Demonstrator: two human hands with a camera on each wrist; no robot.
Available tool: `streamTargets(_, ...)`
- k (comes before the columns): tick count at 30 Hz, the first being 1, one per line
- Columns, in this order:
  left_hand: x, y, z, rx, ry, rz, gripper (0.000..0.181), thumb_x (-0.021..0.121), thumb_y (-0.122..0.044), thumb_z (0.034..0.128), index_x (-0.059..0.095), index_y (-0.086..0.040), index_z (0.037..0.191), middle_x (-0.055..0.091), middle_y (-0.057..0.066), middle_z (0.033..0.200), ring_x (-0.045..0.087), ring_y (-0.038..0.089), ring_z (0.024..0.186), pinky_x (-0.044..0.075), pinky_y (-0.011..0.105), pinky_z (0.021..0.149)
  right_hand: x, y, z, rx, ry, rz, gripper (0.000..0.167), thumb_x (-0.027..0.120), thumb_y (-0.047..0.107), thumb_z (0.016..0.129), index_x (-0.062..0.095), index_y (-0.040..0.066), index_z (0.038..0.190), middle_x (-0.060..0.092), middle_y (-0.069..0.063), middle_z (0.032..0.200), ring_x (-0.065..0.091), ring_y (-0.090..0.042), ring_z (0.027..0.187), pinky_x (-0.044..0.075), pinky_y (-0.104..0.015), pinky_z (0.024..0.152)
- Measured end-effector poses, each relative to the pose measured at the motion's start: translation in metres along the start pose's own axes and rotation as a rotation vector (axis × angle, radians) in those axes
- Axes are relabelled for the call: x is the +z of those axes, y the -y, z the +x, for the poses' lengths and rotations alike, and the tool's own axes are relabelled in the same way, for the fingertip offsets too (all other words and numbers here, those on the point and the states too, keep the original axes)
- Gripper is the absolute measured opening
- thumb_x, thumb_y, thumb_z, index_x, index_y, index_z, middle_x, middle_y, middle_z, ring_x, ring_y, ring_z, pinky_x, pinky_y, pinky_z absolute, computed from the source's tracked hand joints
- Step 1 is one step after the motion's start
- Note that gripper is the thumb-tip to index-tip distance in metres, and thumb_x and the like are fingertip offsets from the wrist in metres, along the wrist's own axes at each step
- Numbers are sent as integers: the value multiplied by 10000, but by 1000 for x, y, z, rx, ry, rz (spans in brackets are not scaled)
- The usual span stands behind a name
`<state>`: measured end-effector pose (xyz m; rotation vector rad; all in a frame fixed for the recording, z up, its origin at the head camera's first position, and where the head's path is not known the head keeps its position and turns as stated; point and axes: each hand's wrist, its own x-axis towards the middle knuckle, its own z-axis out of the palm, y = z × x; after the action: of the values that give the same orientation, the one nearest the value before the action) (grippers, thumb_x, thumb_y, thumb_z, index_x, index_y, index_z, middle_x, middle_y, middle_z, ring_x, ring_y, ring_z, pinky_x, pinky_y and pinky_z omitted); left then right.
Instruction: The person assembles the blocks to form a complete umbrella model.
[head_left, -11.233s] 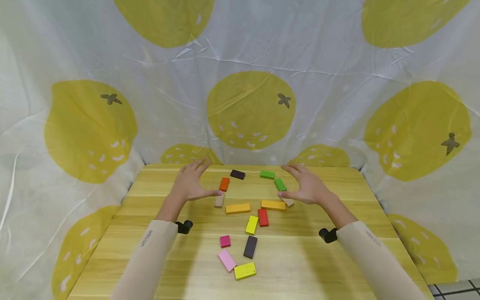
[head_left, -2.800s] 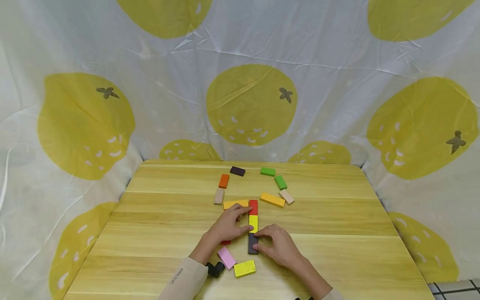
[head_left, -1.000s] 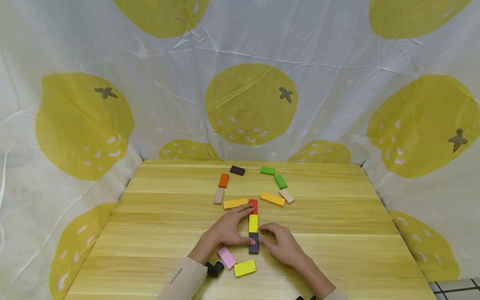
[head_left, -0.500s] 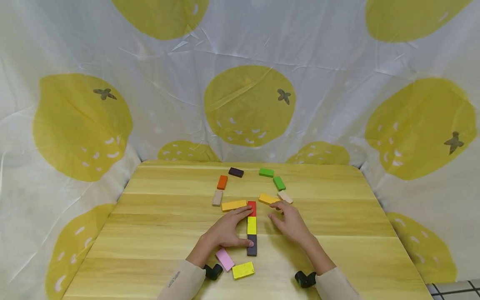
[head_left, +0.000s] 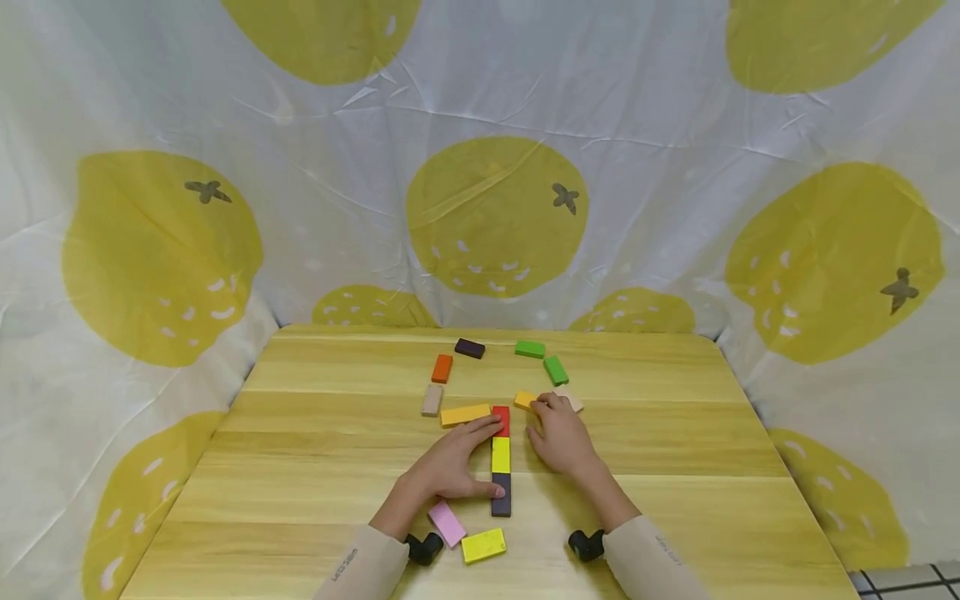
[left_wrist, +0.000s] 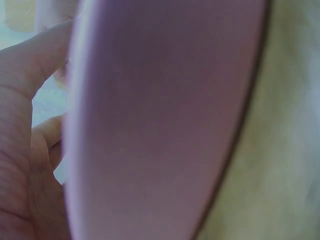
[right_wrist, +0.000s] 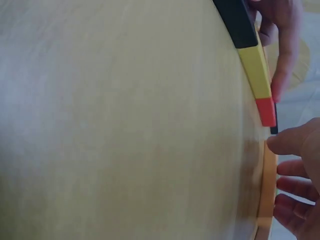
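In the head view, a red block (head_left: 502, 413), a yellow block (head_left: 501, 456) and a dark block (head_left: 501, 505) lie end to end in a straight column. My left hand (head_left: 448, 463) spans its left side, fingertips resting on the red block and thumb on the dark one. To the right of the column, my right hand (head_left: 564, 435) pinches an orange block (head_left: 522, 400), covering much of it. The right wrist view shows the thumb at one side of that orange block (right_wrist: 267, 185) and the fingers along the other. A pink block (left_wrist: 160, 120) fills most of the left wrist view.
On the wooden table (head_left: 300, 467), another orange block (head_left: 463, 415) lies left of the column. Tan, orange-red, dark and green blocks (head_left: 529, 349) form an arch behind. A pink block (head_left: 447, 523) and a second yellow block (head_left: 483, 546) lie nearer. A lemon-print cloth (head_left: 495, 217) hangs behind.
The red, yellow and dark blocks, scattered at first, now form a column. Over the last second my right hand left the column and took hold of the right orange block; my left hand stayed.
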<state>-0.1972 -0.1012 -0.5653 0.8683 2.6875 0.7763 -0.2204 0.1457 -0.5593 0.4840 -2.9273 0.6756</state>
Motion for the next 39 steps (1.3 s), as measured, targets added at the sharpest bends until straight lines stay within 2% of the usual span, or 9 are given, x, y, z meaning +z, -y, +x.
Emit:
streamTargets(7, 1, 0, 0, 7, -15, 4, 1025, 766, -698, 782, 374, -240, 1611, 303, -87, 1687, 330, 240, 1546, 358, 508, 1217, 7, 1, 4, -26, -16, -42, 418, 716, 207, 959, 664, 11, 1325, 608, -156, 1378, 549, -332, 1304, 461, -489, 1125)
streamTargets(13, 1, -1, 0, 4, -6, 5, 1027, 764, -703, 780, 369, -251, 1613, 302, -84, 1689, 333, 240, 1544, 356, 510, 1218, 10, -3, 6, -34, -31, -5, 395, 719, 208, 957, 677, 42, 1314, 621, -140, 1378, 558, -331, 1297, 464, -522, 1100)
streamTargets(20, 2, -2, -1, 0, -2, -2, 1033, 777, -693, 771, 370, -254, 1613, 296, -92, 1690, 331, 243, 1546, 360, 516, 1215, 16, -13, 9, -76, -71, 35, 352, 729, 187, 957, 706, 96, 1296, 608, -126, 1411, 532, -339, 1333, 443, -524, 1129)
streamTargets(23, 2, -2, -1, 0, 0, 1, 1037, 775, -700, 766, 368, -261, 1613, 293, -99, 1691, 329, 241, 1547, 360, 514, 1215, 18, -17, 13, -111, -89, 34, 291, 732, 160, 956, 730, 108, 1243, 620, -132, 1391, 545, -346, 1316, 456, -521, 1120)
streamTargets(27, 2, -2, 0, -2, 0, 1, 1041, 769, -712, 766, 362, -270, 1616, 290, -105, 1690, 327, 238, 1547, 361, 510, 1215, 16, -21, 21, -144, -106, 77, 180, 739, 118, 950, 760, 121, 1129, 679, -110, 1276, 608, -333, 1214, 497, -511, 1068)
streamTargets(32, 1, 0, 0, -4, -3, -3, 1034, 762, -715, 771, 361, -272, 1615, 286, -114, 1690, 323, 225, 1549, 359, 502, 1218, 11, -22, 30, -136, -90, 121, 119, 738, 87, 949, 769, 139, 1051, 718, -57, 1186, 639, -302, 1132, 527, -491, 1015)
streamTargets(39, 2, 1, 0, -9, -2, 0, 1036, 754, -729, 769, 363, -275, 1614, 294, -114, 1687, 328, 221, 1546, 359, 495, 1219, 10, -22, 34, -106, -46, 116, 159, 717, 94, 967, 767, 146, 1109, 720, -34, 1208, 640, -286, 1162, 530, -478, 1023)
